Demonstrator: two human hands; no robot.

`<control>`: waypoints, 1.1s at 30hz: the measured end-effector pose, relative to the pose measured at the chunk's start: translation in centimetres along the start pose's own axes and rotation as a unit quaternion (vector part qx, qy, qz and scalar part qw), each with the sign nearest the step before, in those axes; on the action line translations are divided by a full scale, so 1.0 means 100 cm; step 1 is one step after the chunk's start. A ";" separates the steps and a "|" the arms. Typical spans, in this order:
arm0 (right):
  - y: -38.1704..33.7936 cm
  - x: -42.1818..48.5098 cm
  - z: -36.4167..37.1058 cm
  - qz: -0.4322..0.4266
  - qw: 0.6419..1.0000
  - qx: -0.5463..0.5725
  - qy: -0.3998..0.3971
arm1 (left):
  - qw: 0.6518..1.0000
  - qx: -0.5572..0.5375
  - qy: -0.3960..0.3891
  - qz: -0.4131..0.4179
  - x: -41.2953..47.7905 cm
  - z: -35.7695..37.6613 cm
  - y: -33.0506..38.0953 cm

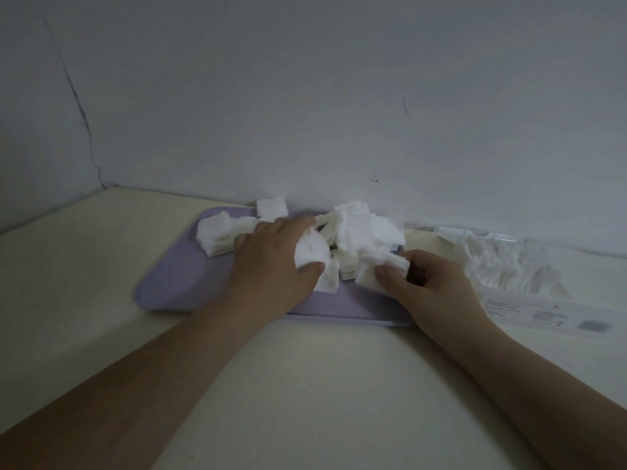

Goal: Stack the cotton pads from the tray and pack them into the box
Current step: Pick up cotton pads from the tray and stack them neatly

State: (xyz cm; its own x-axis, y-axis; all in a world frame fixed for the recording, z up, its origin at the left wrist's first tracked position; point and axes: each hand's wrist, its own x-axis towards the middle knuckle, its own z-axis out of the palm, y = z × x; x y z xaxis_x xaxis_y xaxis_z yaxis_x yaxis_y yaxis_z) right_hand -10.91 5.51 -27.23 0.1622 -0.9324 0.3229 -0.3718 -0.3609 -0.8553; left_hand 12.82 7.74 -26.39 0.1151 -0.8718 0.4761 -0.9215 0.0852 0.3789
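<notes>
Your way in from the near table (305,385) is open — the tray's (176,286) left half lies bare. Behind it the wall (339,113) blocks you; the box (529,283) stands close at right.

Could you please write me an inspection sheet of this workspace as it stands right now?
Surface: pale table set against the wall, dimly lit.
Job's things: lilac tray holds loose cotton pads in an untidy heap, plus a neater stack at its far left; one pad sits at the tray's far edge. The clear box lies right of the tray with pads already inside.
Clutter: nothing seen.
Grippers: left hand grips crumpled pads; right hand pinches a small stack.
Cables: nothing seen.
Surroundings: grey wall with a crack at left.
</notes>
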 end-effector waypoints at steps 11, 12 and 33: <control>-0.002 -0.002 -0.001 -0.006 1.000 -0.020 -0.009 | 0.998 -0.024 0.051 0.033 -0.001 0.008 -0.007; -0.002 -0.002 -0.001 -0.005 1.000 -0.017 -0.009 | 0.997 -0.028 0.057 0.044 -0.001 0.008 -0.007; -0.003 -0.001 0.001 0.013 1.000 -0.006 -0.006 | 0.990 -0.096 0.079 0.071 0.009 -0.026 0.005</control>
State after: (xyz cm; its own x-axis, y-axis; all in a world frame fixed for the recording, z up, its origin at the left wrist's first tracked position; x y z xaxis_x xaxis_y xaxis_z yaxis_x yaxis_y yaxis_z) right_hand -10.71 5.70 -27.06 0.1643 -0.9409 0.2960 -0.3864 -0.3375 -0.8584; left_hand 13.44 8.27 -23.73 0.0595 -0.7592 0.6482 -0.8468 0.3055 0.4355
